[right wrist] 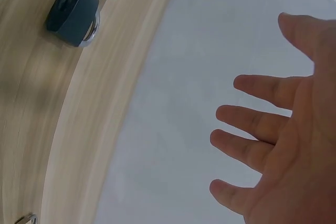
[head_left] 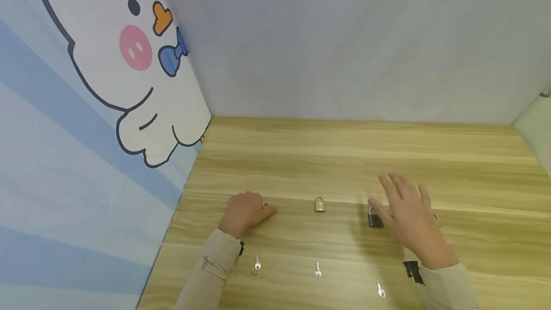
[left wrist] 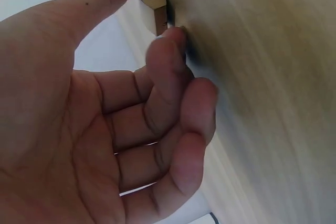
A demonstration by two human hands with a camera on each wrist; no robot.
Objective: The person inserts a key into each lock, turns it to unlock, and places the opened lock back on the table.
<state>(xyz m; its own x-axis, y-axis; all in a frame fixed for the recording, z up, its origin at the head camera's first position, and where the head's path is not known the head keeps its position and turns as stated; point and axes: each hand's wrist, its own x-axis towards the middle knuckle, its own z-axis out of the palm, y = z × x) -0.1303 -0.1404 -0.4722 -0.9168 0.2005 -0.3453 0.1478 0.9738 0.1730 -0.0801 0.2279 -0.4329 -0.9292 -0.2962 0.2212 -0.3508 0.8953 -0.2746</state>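
Observation:
At the left of the table, my left hand (head_left: 245, 213) is beside a brass padlock (left wrist: 152, 6), which it mostly hides in the head view. Its thumb is apart from the loosely bent fingers, and the index fingertip is close to the padlock; whether they touch I cannot tell. My right hand (head_left: 409, 219) hovers with spread fingers over the table, holding nothing. Just left of it stands a black padlock (head_left: 375, 219) with a metal shackle. A second brass padlock (head_left: 319, 204) lies between the two hands. Partly hidden behind the right hand is another metal shackle (head_left: 437, 219).
Nearer the front lie a key with a ring (head_left: 257, 263), a middle key (head_left: 317, 270) and a right key (head_left: 380, 289). The wooden table (head_left: 344, 157) meets a grey backdrop (head_left: 344, 51) behind and a cartoon-printed sheet (head_left: 86, 204) on the left.

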